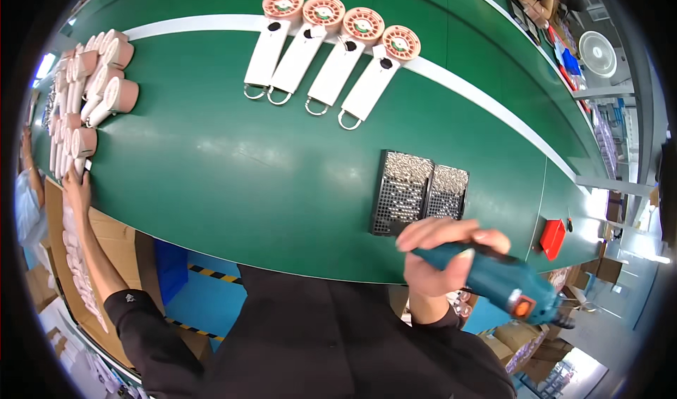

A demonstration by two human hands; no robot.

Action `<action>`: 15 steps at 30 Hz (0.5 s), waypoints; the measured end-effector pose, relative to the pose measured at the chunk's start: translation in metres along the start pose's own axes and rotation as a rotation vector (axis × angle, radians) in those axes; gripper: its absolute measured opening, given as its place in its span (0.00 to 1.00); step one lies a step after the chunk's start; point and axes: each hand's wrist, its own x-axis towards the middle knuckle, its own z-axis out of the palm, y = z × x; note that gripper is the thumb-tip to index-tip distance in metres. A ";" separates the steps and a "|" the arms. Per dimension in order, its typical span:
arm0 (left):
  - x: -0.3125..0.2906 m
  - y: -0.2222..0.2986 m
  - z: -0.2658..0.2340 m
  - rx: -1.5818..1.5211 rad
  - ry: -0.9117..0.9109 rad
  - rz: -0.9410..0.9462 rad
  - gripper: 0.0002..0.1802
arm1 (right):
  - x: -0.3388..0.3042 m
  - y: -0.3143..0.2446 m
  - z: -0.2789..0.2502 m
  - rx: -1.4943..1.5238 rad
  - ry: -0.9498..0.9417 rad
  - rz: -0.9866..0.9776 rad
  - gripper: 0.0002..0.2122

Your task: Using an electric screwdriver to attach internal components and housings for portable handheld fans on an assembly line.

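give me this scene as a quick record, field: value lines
left hand: left hand at the near edge of the fan pile; grip unclear
right hand: right hand holding a teal power tool
row: four pink-and-white fans, lying side by side
screws: in two black trays, beside each other
far right: red bin
surface: green table
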 end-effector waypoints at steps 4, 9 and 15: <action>-0.006 0.016 -0.002 -0.030 -0.082 0.061 0.26 | 0.024 -0.009 -0.024 -0.183 0.125 0.047 0.13; -0.056 0.159 -0.105 -0.704 -0.469 -0.380 0.28 | 0.025 0.004 -0.036 -0.214 0.273 0.079 0.12; -0.117 0.282 -0.187 -1.138 -0.576 -0.544 0.18 | 0.022 0.022 -0.024 -0.190 0.181 0.087 0.13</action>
